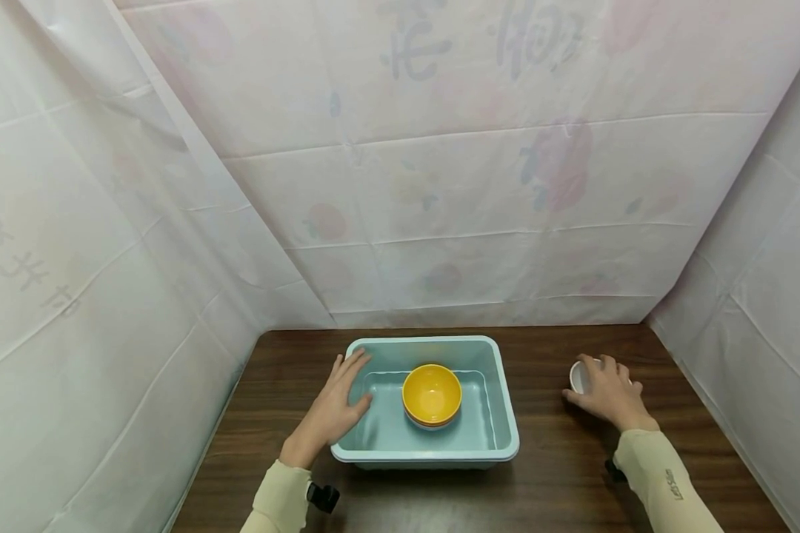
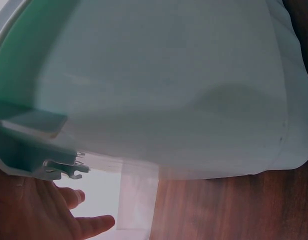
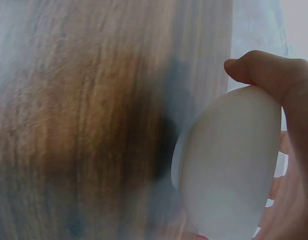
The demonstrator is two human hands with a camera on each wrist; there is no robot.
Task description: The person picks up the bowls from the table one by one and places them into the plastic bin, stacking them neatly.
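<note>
A pale blue-green plastic basin (image 1: 433, 453) sits on the table with a yellow bowl (image 1: 432, 392) in it. Under the yellow bowl a paler rim shows. My left hand (image 1: 336, 403) rests at the basin's left rim, fingers spread and thumb pointing inward. In the left wrist view the basin's outer wall (image 2: 173, 90) fills most of the picture, and the fingers (image 2: 96, 225) extend past its rim. Out on the right, my right hand (image 1: 607, 389) grips a white bowl (image 3: 228, 160) from above, thumb on one side of its rim and fingers on the other.
The dark wood table (image 1: 540, 488) has its back edge against a white printed sheet (image 1: 453, 215). Similar sheets hang along the left (image 1: 93, 355) and the right (image 1: 760, 296). The yellow bowl stands near the basin's middle, with bare basin floor around it.
</note>
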